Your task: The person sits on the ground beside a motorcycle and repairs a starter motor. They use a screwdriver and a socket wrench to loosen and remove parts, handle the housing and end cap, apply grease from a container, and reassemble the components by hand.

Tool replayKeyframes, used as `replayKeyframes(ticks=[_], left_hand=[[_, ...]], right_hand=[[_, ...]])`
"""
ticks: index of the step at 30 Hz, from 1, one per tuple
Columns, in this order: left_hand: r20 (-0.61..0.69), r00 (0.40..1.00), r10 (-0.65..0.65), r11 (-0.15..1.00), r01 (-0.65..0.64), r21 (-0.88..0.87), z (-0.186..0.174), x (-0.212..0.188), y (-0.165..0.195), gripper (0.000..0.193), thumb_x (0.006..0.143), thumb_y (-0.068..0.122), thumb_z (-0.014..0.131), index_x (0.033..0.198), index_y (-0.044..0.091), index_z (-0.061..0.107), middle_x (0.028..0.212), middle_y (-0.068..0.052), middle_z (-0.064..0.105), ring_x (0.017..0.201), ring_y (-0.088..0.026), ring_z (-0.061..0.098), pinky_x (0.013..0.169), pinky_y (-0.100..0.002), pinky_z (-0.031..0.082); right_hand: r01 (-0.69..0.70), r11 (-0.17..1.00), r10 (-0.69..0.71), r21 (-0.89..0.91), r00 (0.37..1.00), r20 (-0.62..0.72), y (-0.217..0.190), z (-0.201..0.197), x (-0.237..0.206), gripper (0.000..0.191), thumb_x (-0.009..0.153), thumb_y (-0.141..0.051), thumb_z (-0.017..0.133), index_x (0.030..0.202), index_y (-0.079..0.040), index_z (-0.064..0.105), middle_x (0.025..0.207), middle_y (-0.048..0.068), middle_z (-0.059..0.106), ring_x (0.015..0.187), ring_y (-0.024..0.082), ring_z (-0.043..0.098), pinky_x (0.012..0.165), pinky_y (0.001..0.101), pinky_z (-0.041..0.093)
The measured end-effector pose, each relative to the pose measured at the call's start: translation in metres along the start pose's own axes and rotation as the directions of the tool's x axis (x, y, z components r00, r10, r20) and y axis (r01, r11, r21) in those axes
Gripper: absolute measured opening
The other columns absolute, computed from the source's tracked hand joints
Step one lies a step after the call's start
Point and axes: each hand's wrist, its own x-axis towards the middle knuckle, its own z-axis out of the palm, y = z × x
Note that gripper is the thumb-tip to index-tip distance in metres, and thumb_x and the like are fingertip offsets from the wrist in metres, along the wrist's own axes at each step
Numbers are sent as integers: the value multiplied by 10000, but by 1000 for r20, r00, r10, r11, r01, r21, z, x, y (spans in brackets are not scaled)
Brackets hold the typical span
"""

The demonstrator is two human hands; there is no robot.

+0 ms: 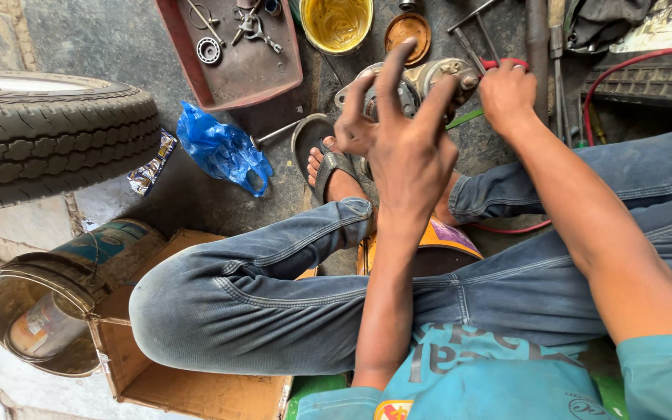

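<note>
A grey metal motor-like part (pixel 439 76) sits on the ground in front of my sandalled foot (pixel 328 167). My left hand (pixel 402 144) is over its near side with the fingers spread wide and the fingertips against the housing. Whether the hand grips the housing is not clear. My right hand (pixel 507 93) is closed on a red-handled tool (pixel 501 62) held against the right end of the part. Both of my knees, in blue jeans, are bent below the hands.
A tyre (pixel 48 136) is at the left, with a blue plastic bag (pixel 223 149) beside it. At the top are a red tray (pixel 274 74) holding a bearing and tools, a yellow bucket (pixel 337 23) and a rusty lid (pixel 407 31). A cardboard box (pixel 165 385) and an open tin (pixel 36 311) are at lower left. Metal rods and a red hose (pixel 624 66) are at upper right.
</note>
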Motion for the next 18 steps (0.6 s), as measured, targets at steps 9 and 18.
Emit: replayKeyframes(ticks=[9,18], left_hand=[[-129,991,-22,1000,22,-2,7,2,-2,170,945,289,798,1085,221,730,1498,49,508,1397,-265,368,1144,-460,206],[-9,996,85,995,-84,56,5,-6,1,338,834,83,716,1169,108,745,1498,-9,528,1374,-285,389,1140,-446,258]], right_hand=[[-256,779,168,572,965,203,57,-22,25,341,884,-229,780,1127,9,758,1102,263,707,1082,456,694,971,524,563],[-108,967,56,229,973,224,13,-34,1,411,941,-229,735,1250,22,632,1129,269,713,1013,460,714,854,555,589]])
